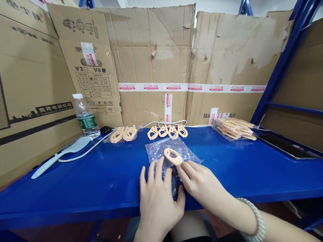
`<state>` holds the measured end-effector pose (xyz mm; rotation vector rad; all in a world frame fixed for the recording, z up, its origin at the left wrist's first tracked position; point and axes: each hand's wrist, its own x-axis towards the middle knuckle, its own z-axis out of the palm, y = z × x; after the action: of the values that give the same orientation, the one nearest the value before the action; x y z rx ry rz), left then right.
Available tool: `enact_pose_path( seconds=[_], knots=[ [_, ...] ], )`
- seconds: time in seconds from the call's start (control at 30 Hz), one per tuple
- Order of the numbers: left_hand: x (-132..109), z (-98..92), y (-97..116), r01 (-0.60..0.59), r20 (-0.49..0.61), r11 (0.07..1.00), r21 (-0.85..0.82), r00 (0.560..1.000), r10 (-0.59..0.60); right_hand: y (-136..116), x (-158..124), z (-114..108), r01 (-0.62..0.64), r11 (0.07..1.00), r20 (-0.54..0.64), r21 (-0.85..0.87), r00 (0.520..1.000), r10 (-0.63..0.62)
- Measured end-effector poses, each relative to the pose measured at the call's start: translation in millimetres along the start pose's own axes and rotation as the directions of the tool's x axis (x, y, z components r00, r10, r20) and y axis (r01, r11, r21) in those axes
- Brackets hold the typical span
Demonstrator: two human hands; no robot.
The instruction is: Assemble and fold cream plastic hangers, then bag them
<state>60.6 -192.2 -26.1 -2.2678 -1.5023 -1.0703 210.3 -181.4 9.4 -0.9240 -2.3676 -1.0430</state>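
Observation:
My left hand [157, 197] lies flat on the near edge of a clear plastic bag [163, 149] on the blue shelf [99, 178], fingers spread. My right hand [198, 180], with a pale bead bracelet on the wrist, pinches a peach-coloured plastic clip [172, 155] with its fingertips, holding it on top of the bag. A row of several loose peach clips [167, 131] lies behind the bag near the cardboard wall.
A bagged pair of clips [123, 133] lies at the back left, and a bagged pile of clips [236, 128] at the back right. A water bottle [86, 117], white hairbrush [59, 155], white cable [84, 151] and phone [286, 147] also rest here. Cardboard sheets [153, 63] wall the back.

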Motion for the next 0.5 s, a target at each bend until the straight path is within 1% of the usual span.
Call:
enact_pose_path(
  seconds=[0.07, 0.17, 0.3, 0.4, 0.47, 0.5],
  knots=[
    [-0.2, -1.8, 0.7, 0.000, 0.005, 1.000, 0.021, 1.000, 0.000, 0.3, 4.2, 4.6, 0.003, 0.999, 0.043, -0.048, 0.999, -0.001],
    [-0.5, -4.7, 1.6, 0.025, 0.050, 0.998, 0.050, 0.998, -0.027, -2.8, 10.1, 9.1, -0.008, 0.996, 0.139, -0.084, 0.990, 0.020],
    [-0.9, -5.2, 1.2, 0.038, 0.084, 0.997, 0.063, 0.996, -0.044, -10.0, 18.0, 18.2, -0.086, 0.993, 0.255, -0.076, 0.961, 0.103],
    [-1.1, -4.2, 0.9, 0.032, 0.069, 0.998, 0.063, 0.997, -0.036, -8.2, 20.9, 17.0, -0.143, 0.988, 0.272, -0.056, 0.950, 0.153],
    [-1.4, -4.3, 1.4, 0.026, 0.050, 0.998, 0.054, 0.998, -0.028, 2.0, 21.7, 8.1, -0.153, 0.988, 0.252, 0.028, 0.957, 0.142],
    [-1.6, -4.6, 1.8, 0.026, 0.039, 0.999, 0.045, 0.999, -0.028, 10.7, 22.7, 2.6, -0.148, 0.983, 0.234, 0.104, 0.965, 0.121]
  ],
)
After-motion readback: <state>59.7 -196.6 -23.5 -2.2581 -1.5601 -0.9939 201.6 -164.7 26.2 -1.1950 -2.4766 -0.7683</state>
